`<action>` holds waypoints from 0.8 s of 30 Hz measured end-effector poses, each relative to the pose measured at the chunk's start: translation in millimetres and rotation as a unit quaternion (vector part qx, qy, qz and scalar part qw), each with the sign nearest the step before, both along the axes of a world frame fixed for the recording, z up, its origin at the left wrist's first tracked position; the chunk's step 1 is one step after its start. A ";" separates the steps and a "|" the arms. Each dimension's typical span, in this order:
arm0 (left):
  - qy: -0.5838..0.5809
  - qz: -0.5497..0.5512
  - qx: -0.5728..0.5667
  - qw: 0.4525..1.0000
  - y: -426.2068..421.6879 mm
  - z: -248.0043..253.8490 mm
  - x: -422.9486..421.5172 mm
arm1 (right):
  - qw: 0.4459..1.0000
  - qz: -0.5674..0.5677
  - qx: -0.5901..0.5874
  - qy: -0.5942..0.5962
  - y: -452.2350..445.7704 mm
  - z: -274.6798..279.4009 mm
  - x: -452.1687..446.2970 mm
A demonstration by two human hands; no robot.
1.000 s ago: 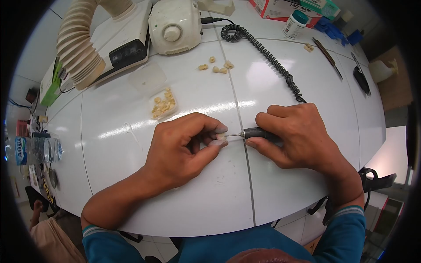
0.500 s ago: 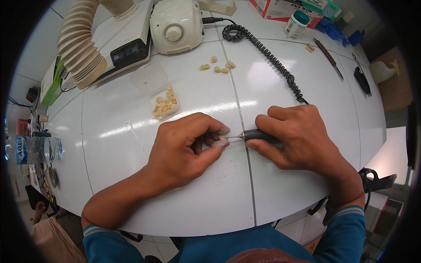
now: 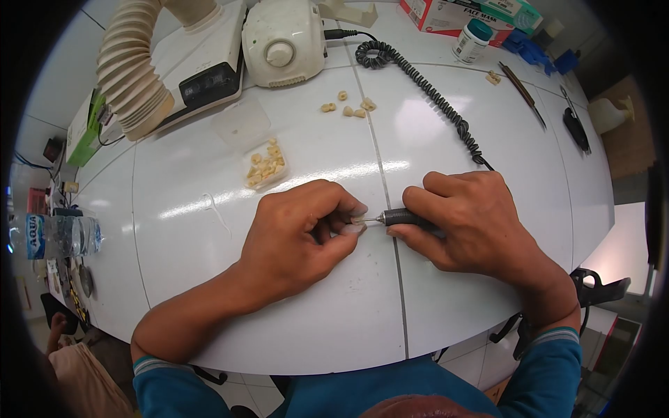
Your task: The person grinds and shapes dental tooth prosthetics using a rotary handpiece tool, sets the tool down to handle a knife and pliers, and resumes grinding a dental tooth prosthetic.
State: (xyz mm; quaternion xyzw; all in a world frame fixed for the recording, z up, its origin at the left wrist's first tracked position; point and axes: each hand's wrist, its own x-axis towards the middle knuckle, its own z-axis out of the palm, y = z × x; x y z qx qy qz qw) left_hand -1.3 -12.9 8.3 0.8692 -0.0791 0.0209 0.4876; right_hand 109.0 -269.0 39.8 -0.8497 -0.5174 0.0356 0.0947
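Observation:
My left hand (image 3: 300,240) pinches a small pale tooth-like piece (image 3: 357,220) between thumb and fingertips, which look dusty. Most of the piece is hidden by the fingers. My right hand (image 3: 470,223) is wrapped round a dark rotary handpiece (image 3: 404,217), whose thin metal bit points left and meets the piece. A coiled black cord (image 3: 439,97) runs from behind my right hand to a white control unit (image 3: 282,45). Beyond my left hand stands an open clear box (image 3: 282,172) of several yellowish tooth-shaped pieces.
Several loose pieces (image 3: 352,111) lie behind the hands. At the left are a ribbed hose (image 3: 132,70) and a water bottle (image 3: 63,237). A white jar (image 3: 470,43), a mask box (image 3: 446,17) and a pointed tool (image 3: 523,94) are at the back right. Another person sits lower left.
The two hands stay close together with only slight shifts of the fingers and handpiece. The whole view has drifted a little, moving the table items slightly to the right.

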 end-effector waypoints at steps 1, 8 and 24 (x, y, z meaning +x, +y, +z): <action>-0.001 -0.001 0.002 1.000 0.2 0.0 0.1 | 1.000 0.001 -0.001 0.000 -0.2 0.2 0.3; -0.007 0.001 0.000 1.000 -0.2 -1.3 0.0 | 1.000 -0.008 -0.004 0.010 1.7 1.3 -1.1; -0.008 0.009 0.007 1.000 0.1 -1.6 -0.2 | 1.000 0.001 -0.004 0.006 1.0 0.1 -0.5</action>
